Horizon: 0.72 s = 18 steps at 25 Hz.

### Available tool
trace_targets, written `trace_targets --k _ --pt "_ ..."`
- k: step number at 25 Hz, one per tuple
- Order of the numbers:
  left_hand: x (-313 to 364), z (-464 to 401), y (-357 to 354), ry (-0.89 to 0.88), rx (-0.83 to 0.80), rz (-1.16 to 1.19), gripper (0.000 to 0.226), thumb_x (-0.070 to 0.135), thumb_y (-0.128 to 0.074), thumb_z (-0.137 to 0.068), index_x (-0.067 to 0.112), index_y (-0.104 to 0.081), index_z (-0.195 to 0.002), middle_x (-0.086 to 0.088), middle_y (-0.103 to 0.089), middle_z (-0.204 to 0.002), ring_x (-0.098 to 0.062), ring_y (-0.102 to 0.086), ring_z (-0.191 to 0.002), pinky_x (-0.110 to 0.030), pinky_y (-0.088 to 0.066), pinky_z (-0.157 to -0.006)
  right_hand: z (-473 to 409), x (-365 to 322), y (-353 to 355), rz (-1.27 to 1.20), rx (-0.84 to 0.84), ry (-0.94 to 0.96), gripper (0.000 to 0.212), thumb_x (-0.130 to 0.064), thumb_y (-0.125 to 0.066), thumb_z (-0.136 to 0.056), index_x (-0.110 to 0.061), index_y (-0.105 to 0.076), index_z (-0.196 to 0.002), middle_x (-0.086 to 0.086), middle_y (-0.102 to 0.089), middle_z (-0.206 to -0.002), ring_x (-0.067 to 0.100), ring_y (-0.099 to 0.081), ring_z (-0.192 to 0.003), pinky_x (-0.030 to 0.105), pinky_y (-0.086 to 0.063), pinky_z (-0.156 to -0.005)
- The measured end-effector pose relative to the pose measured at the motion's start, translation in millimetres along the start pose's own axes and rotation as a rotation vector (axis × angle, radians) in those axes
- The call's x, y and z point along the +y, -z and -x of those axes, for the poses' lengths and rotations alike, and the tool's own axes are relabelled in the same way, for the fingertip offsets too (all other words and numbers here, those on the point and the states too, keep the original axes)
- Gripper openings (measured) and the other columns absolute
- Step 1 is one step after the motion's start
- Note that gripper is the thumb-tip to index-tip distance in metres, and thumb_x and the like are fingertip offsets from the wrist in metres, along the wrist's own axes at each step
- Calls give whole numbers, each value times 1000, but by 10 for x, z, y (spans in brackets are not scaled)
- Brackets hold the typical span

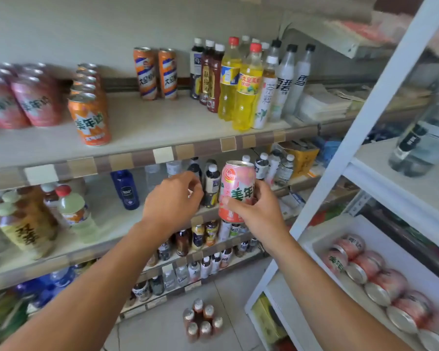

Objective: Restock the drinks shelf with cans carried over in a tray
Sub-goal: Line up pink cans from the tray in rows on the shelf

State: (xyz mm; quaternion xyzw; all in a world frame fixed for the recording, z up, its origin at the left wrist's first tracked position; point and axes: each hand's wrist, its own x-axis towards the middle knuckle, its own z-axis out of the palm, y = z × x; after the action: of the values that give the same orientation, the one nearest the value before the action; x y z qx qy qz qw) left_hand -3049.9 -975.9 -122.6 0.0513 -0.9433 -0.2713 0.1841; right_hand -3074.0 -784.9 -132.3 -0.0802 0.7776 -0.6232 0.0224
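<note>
While the right hand (257, 211) grips a pink can (236, 190) upright before the shelves and the left hand (173, 198) hovers loosely curled, empty, the can should go up beside the matching pink cans (23, 100) on the top shelf (162, 127), label outward.

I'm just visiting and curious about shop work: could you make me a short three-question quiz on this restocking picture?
1. True or false: the right hand grips a pink can.
2. Where do the spare pink cans lie? A) floor B) white tray at the right C) top shelf
3. Fill in: the left hand holds ____.

Key: 1 true; 2 B; 3 nothing, its fingers loosely curled.
</note>
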Motion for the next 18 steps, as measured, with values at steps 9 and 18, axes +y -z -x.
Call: trace_targets --k 9,18 --pt "-1366 122 1375 112 196 -91 20 36 -47 -94 24 -61 -102 1 -66 -90 -25 -61 -76 -37 -53 -66 -87 -723 -1847 31 -125 131 66 -33 -87 -68 -23 -49 -120 -11 -63 -105 2 -63 -93 22 -50 -74" --pt "-2575 400 2409 269 306 -155 18 37 -47 -91 28 -61 -98 8 -65 -94 -21 -60 -87 -36 -52 -70 -75 -1175 -3415 -43 -231 255 60 -29 -86 -71 -24 -50 -118 -15 -63 -100 -15 -59 -79 6 -44 -64"
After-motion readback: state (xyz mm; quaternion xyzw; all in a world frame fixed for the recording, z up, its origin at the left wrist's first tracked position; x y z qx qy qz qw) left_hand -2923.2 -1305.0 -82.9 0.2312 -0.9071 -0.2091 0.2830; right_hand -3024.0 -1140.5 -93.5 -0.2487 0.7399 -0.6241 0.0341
